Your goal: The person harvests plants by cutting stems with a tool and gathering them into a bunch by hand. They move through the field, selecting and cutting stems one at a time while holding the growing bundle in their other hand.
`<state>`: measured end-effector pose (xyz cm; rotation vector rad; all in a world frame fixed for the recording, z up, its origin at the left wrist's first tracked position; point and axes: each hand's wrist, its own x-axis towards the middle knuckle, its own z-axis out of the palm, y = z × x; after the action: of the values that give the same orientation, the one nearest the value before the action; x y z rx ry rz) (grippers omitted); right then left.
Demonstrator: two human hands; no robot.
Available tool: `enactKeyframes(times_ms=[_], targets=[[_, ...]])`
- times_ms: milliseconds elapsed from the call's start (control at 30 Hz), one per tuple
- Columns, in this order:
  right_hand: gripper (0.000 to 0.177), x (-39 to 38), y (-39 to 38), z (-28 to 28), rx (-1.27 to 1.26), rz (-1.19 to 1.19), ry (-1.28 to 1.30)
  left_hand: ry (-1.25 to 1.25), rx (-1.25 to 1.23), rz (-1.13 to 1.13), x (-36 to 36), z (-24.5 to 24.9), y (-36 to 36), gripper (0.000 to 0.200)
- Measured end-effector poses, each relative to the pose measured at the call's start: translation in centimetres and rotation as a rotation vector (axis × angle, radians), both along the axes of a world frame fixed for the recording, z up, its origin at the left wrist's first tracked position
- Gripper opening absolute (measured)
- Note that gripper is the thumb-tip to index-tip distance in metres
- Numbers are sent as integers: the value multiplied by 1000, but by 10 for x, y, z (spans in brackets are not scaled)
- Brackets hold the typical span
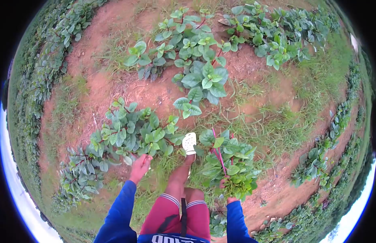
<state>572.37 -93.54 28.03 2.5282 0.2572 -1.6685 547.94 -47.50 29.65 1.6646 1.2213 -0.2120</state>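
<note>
My left hand (140, 167) is at the lower edge of a leafy plant (129, 129) with dark red stems, its fingers closed; what lies between them is too small to make out. On the right, my right hand (225, 187) is wrapped round a large bunch of green leaves (232, 162), partly hidden by the foliage. A thin pink strip (219, 154) runs upright along the bunch, above that hand.
A white shoe (189, 143) stands on the grass between both hands. More leafy plants (196, 52) grow ahead, with another cluster (281, 34) at the upper right. Plant rows line reddish soil (90, 52) on both sides.
</note>
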Motion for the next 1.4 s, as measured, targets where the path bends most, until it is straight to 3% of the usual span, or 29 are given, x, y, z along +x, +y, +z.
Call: enactKeyframes(times_ms=[100, 200, 233, 333, 400, 467, 500, 633, 733, 767, 867, 900, 933, 1033, 1100, 1133, 1167, 1233, 1267, 1333, 1400], targets=[[44, 32, 15, 12, 15, 56, -43, -66, -15, 100, 25, -25, 10, 19], [44, 59, 35, 17, 87, 103, -77, -85, -62, 164, 43, -15, 19, 19], [39, 71, 43, 11, -157, 446, 75, -72, -113, 229, 53, -13, 23, 19], [37, 103, 64, 16, -85, 440, 26, -64, -91, 279, 73, -6, 36, 18], [38, 127, 89, 34, -142, 584, 118, -60, -61, 288, 79, 2, 47, 19], [39, 148, 103, 35, 16, 298, 6, -79, 0, 254, 97, 7, 57, 18], [39, 157, 112, 30, 20, 318, 20, -65, 4, 274, 99, 5, 59, 18], [39, 204, 188, 7, 762, -2216, 1024, -133, -54, 380, 120, -10, 67, 18], [45, 228, 189, -32, 789, -2066, 1060, -145, -43, 402, 158, -9, 85, 18], [49, 242, 203, -23, 642, -2153, 891, -157, -42, 407, 173, -8, 94, 18], [50, 275, 197, -53, 638, -2103, 1034, -142, -41, 440, 232, -9, 138, 18], [26, 291, 205, -47, 572, -1990, 1053, -123, -49, 481, 252, -13, 155, 16], [26, 306, 212, -37, 549, -2000, 1059, -106, -55, 525, 273, -17, 174, 15], [26, 353, 229, -15, 778, -2057, 1183, -285, 103, 425, 359, -21, 240, 15], [25, 380, 231, -3, 776, -2088, 1287, -258, 415, 284, 400, -55, 307, 26], [25, 391, 228, -2, 781, -2114, 1391, -120, 542, 201, 437, -37, 332, 34], [26, 400, 189, -37, 792, -2013, 1384, -152, 599, 233, 463, -46, 359, 51], [28, 417, 210, -28, 867, -2106, 1346, 19, 674, 258, 521, -34, 395, 73], [29, 425, 220, -23, 949, -2194, 1310, 4, 721, 215, 540, -43, 416, 74], [37, 441, 219, -27, 1100, -2013, 1099, -3, 764, 174, 561, -58, 440, 76], [38, 450, 232, -34, 1164, -1984, 991, 249, 584, -100, 572, -68, 450, 70]])
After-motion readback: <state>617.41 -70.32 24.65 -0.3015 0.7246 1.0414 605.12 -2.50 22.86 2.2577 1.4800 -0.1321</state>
